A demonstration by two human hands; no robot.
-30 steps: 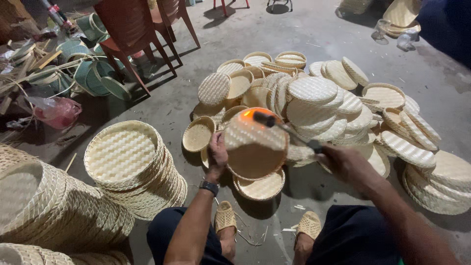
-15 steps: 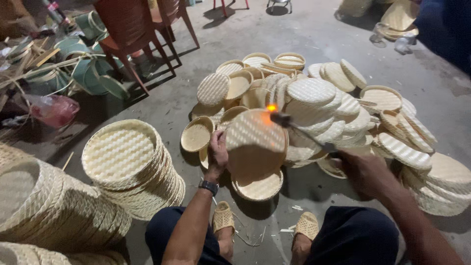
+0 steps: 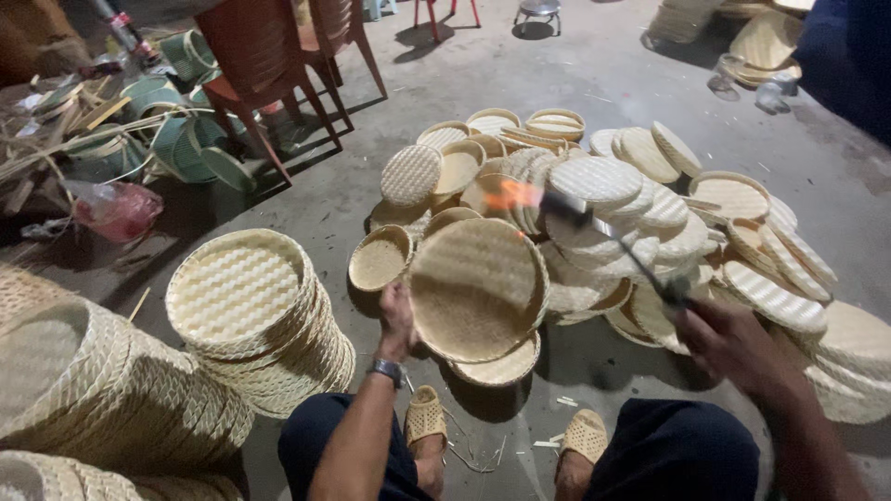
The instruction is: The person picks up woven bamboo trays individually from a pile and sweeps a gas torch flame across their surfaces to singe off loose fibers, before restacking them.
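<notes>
my left hand (image 3: 397, 315) grips the rim of a round woven tray (image 3: 478, 288) at its nine o'clock edge, fingers closed on it, holding it tilted with the hollow side facing me, just above another tray on the floor. my right hand (image 3: 733, 348) is closed around the handle of a long torch (image 3: 613, 241) that runs up toward ten o'clock; its orange flame (image 3: 510, 195) burns just past the tray's twelve o'clock rim. a loose heap of woven trays (image 3: 650, 186) spreads from twelve to three o'clock behind it. a neat stack of trays (image 3: 255, 315) stands at nine o'clock of my left hand. my sandalled feet (image 3: 425, 417) rest on the concrete floor (image 3: 520, 83) below the tray.
</notes>
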